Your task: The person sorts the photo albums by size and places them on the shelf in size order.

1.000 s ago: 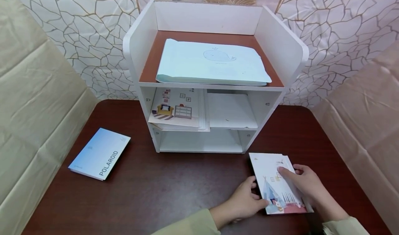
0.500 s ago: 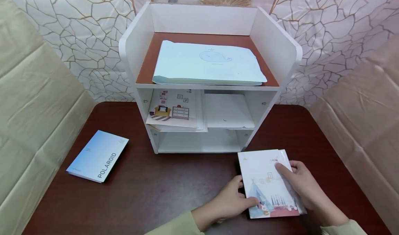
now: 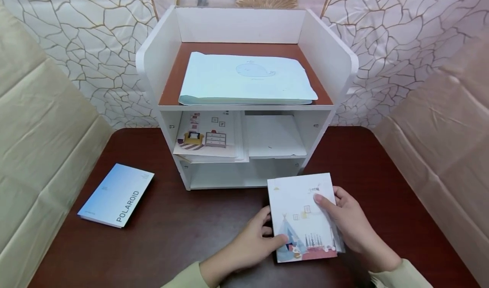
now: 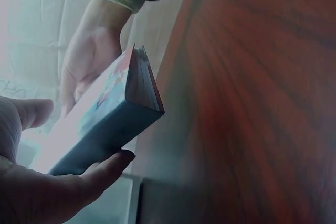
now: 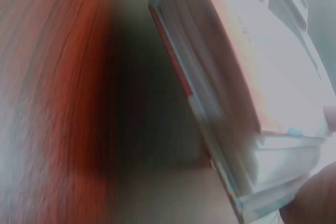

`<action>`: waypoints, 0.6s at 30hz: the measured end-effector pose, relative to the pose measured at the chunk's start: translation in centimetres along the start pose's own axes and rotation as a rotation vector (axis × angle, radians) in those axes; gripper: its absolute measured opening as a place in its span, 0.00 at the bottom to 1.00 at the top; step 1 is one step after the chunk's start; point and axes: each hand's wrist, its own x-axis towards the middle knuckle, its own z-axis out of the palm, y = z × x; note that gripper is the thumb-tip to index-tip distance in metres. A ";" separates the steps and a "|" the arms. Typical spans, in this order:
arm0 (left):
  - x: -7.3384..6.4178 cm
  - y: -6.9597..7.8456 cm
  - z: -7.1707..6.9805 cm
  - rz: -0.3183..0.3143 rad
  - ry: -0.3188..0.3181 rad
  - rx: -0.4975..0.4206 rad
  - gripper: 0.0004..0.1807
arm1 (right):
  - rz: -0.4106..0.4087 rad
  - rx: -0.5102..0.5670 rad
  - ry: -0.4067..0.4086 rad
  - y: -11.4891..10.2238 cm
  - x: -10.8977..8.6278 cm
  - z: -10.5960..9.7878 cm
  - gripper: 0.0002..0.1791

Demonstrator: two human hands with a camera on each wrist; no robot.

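Above the table's near right part, both hands hold a small thick photo album (image 3: pixel 302 216) with a tent drawing on its white cover. My left hand (image 3: pixel 248 241) grips its left side, thumb on the front cover and fingers at the spine. At the other side my right hand (image 3: pixel 353 224) holds the page edge, its thumb resting on the cover. The left wrist view shows the album (image 4: pixel 105 114) tilted, with its dark spine raised off the wood. Loose page edges of the album (image 5: pixel 289 166) show in the right wrist view.
A white shelf unit (image 3: pixel 246 107) stands at the back. On top lies a pale package (image 3: pixel 244 77) with a whale drawing; illustrated albums (image 3: pixel 208 137) lie on its middle shelf. A blue POLAROID album (image 3: pixel 116 194) lies on the table (image 3: pixel 172 245) at left.
Both hands have moved left with the tent album, which has come up off the table and turned slightly. The head view has shifted a little; the shelf and blue album stay put.
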 end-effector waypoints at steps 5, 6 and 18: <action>-0.6 0.3 -1.2 0.070 0.019 0.025 0.32 | -0.144 0.032 -0.017 -0.6 0.1 2.0 0.27; -0.6 0.4 -1.4 0.081 0.026 0.035 0.32 | -0.180 0.044 -0.021 -0.7 0.1 2.3 0.25; -0.8 0.1 -1.9 0.237 0.158 0.062 0.29 | -0.326 0.229 -0.007 -3.1 0.3 5.7 0.20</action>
